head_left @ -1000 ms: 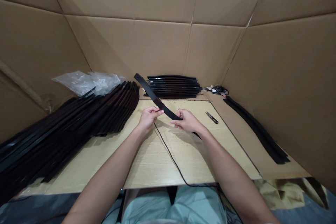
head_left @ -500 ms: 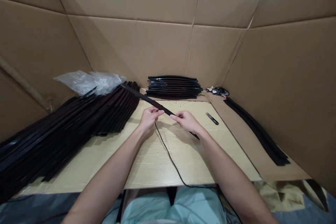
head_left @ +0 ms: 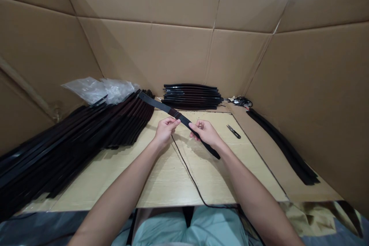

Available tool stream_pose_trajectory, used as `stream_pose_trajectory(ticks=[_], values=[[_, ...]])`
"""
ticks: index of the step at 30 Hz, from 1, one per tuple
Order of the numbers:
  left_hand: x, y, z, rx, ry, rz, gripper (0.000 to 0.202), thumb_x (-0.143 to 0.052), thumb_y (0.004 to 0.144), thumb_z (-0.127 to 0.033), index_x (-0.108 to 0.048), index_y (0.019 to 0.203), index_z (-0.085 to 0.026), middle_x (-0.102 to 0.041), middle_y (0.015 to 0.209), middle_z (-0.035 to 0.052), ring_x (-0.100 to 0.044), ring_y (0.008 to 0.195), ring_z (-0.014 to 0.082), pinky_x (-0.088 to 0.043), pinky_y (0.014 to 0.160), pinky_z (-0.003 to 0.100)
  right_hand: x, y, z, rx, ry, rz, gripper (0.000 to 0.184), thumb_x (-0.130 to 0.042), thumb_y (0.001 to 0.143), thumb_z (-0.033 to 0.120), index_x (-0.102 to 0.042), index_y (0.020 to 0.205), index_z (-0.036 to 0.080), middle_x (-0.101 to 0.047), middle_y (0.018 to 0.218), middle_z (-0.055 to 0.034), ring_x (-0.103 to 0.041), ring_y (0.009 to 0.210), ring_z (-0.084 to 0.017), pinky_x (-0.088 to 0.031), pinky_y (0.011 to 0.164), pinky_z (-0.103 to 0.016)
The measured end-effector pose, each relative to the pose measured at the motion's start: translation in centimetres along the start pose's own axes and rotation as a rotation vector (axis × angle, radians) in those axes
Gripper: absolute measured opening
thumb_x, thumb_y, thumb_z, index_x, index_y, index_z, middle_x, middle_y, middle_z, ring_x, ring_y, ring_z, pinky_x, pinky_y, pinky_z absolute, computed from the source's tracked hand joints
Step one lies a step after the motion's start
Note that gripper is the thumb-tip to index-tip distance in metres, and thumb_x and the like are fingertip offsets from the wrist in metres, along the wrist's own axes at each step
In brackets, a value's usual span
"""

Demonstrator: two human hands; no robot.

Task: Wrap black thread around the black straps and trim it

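A long flat black strap (head_left: 155,103), belt-like with a reddish-brown band near its middle, slants above the table from far left to near right. My left hand (head_left: 166,130) is closed on it, thumb and fingers pinching its edge just below the band. Thumb on top, my right hand (head_left: 205,132) grips it farther down, and the tapered lower end sticks out past that hand. From under my left hand a thin black cord (head_left: 187,171) runs down over the table's front edge; whether that hand holds the cord I cannot tell.
Many similar black strips (head_left: 86,134) are piled at left beside clear plastic bags (head_left: 99,89). A stack of strips (head_left: 191,97) lies at the back. Small thread snips (head_left: 233,131) rest at right, near more black strips (head_left: 281,144). Cardboard walls (head_left: 138,46) enclose the table.
The strap has been turned so that its broad face and the band now show. My right hand's fingers have shifted a little on it. The camera view has moved slightly.
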State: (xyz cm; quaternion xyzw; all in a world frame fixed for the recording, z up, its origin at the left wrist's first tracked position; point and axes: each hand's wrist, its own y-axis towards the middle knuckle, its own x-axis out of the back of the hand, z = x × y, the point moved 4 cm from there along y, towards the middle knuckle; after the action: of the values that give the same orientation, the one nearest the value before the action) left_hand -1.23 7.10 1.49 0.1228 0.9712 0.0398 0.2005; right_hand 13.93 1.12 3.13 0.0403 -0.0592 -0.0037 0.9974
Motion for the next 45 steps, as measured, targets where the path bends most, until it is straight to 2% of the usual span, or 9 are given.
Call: stream_pose_trajectory(ticks=[5,10,12,21,25,31,36,40,45], values=[[0.1,0.1,-0.4,0.031,-0.007,0.015,0.042,-0.089,0.045,-0.037,-0.055,0.058,-0.015,-0.031,0.044,-0.0108,-0.02,0.039,0.0016,-0.009,0.041,0.021,0.2,0.0,0.3,0.045,0.006,0.004,0.037,-0.07,0.072,0.049,-0.049,0.065,0.019,-0.066,0.064,-0.0006,-0.053,0.052,-0.009,-0.042,0.052,-0.023],[-0.1,0.1,-0.7,0.071,-0.024,0.077,0.045,-0.088,0.042,-0.04,-0.054,0.057,-0.015,-0.029,0.043,-0.0116,-0.018,0.039,0.0017,-0.008,0.041,0.021,0.3,-0.1,0.2,0.031,-0.027,0.047,0.034,-0.078,0.067,0.035,-0.064,0.091,0.016,-0.062,0.065,0.0029,-0.054,0.059,-0.011,-0.041,0.057,-0.023],[-0.2,0.0,-0.8,0.074,-0.029,0.093,0.045,-0.088,0.043,-0.04,-0.052,0.056,-0.015,-0.029,0.044,-0.0113,-0.018,0.04,0.0016,-0.008,0.041,0.02,0.2,-0.2,0.2,0.024,-0.033,0.087,0.033,-0.079,0.065,0.035,-0.066,0.087,0.015,-0.061,0.066,0.0031,-0.052,0.058,-0.01,-0.041,0.056,-0.023],[-0.4,-0.4,-0.6,0.069,-0.014,0.132,0.041,-0.087,0.046,-0.04,-0.056,0.055,-0.014,-0.033,0.044,-0.0092,-0.021,0.04,0.0022,-0.009,0.041,0.021,-0.4,-0.7,0.4,-0.031,0.005,0.155,0.049,-0.087,0.048,0.039,-0.044,0.065,0.021,-0.056,0.055,0.0072,-0.054,0.047,-0.011,-0.045,0.044,-0.024],[-0.3,-0.3,-0.7,0.053,-0.014,0.117,0.04,-0.087,0.047,-0.038,-0.055,0.054,-0.015,-0.032,0.044,-0.0095,-0.02,0.039,0.0024,-0.009,0.041,0.021,-0.9,-0.8,0.7,0.006,0.034,0.129,0.054,-0.086,0.05,0.04,-0.037,0.066,0.023,-0.055,0.05,0.0085,-0.057,0.044,-0.013,-0.043,0.041,-0.024],[0.2,0.0,-0.8,0.013,-0.001,0.046,0.041,-0.086,0.051,-0.038,-0.051,0.053,-0.016,-0.03,0.043,-0.0105,-0.019,0.038,0.0019,-0.008,0.042,0.022,-1.1,-0.4,0.5,0.026,0.141,0.046,0.044,-0.078,0.063,0.047,-0.044,0.07,0.021,-0.067,0.066,0.0014,-0.055,0.049,-0.009,-0.043,0.048,-0.023],[0.1,0.1,-0.6,0.012,0.006,0.031,0.042,-0.088,0.044,-0.035,-0.054,0.058,-0.016,-0.032,0.044,-0.0112,-0.021,0.038,0.0014,-0.009,0.041,0.021,-1.4,-0.2,-0.4,-0.067,0.186,0.001,0.049,-0.082,0.059,0.04,-0.053,0.093,0.02,-0.059,0.06,0.0061,-0.051,0.049,-0.009,-0.041,0.043,-0.021],[0.0,-0.1,-0.7,0.024,0.006,0.049,0.044,-0.088,0.044,-0.036,-0.05,0.054,-0.016,-0.031,0.044,-0.011,-0.021,0.038,0.0012,-0.01,0.041,0.021,-2.1,-0.4,-0.5,-0.086,0.201,0.016,0.042,-0.084,0.056,0.038,-0.057,0.081,0.017,-0.055,0.059,0.0063,-0.05,0.049,-0.008,-0.043,0.041,-0.02],[-0.3,-0.3,-0.8,0.032,0.012,0.071,0.043,-0.088,0.044,-0.038,-0.052,0.052,-0.015,-0.03,0.042,-0.0106,-0.02,0.038,0.0014,-0.01,0.041,0.021,-2.2,-0.7,-0.3,-0.096,0.221,0.05,0.051,-0.087,0.048,0.037,-0.046,0.074,0.02,-0.058,0.056,0.0076,-0.059,0.047,-0.011,-0.05,0.044,-0.023]])
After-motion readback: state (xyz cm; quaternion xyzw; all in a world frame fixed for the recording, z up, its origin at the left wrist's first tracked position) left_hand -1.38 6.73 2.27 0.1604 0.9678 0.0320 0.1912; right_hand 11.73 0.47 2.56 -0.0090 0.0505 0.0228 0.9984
